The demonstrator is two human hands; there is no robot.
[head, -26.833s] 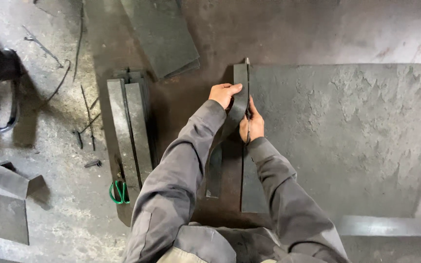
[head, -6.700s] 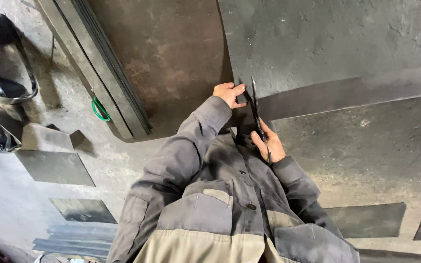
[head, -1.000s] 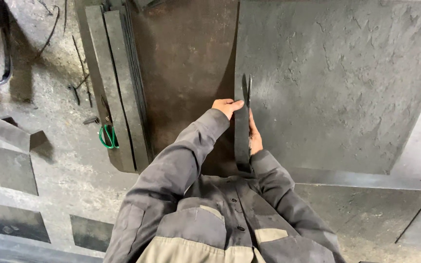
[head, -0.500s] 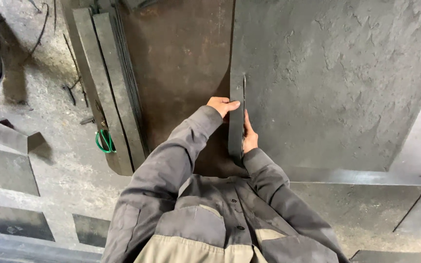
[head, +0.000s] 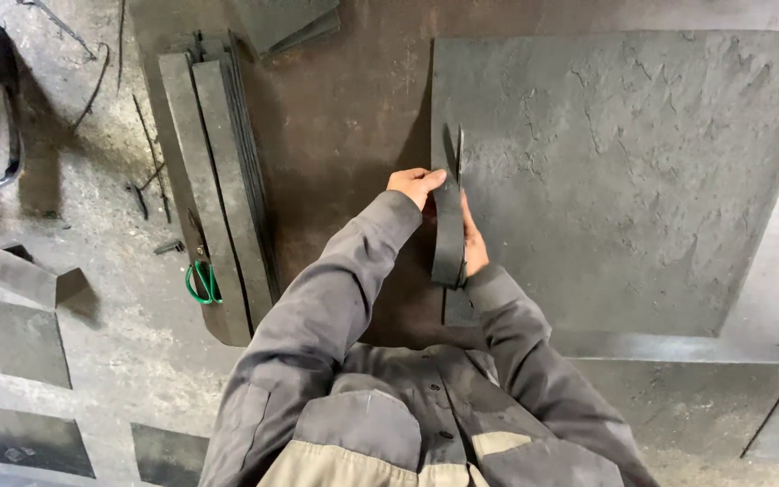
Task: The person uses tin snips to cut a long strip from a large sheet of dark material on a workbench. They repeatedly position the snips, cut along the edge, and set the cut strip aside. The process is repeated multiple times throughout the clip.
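Person stands over a big dark rubber sheet (head: 624, 180) lying flat on the grimy floor (head: 92, 361), cutting a strip (head: 449, 234) off its left edge. Left hand (head: 416, 185) is clenched on the top of the strip, pulling it up and off the sheet so it stands on edge, bent back toward the body. Right hand (head: 472, 248) sits just behind the strip, mostly hidden by it; thin blades (head: 459, 149) poke out past the strip toward the far side, so I read it as closed around shears, but the handle and the finger closure aren't visible, so I can't tell for sure. Progress, as a judgement: the cut runs from the near edge of the sheet up to about the blade tip, a bit more than half the sheet's depth; the part beyond the blades to the far edge looks uncut, so the strip is not free yet. To the left, well apart from the hands, a stack of finished strips (head: 218, 189) lies side by side on the floor, with a green loop (head: 200, 281) at its near end. More dark offcuts (head: 11, 334) sit at near left, another piece (head: 286, 22) at the far edge. Grey jacket sleeves (head: 335, 289) fill the near middle.
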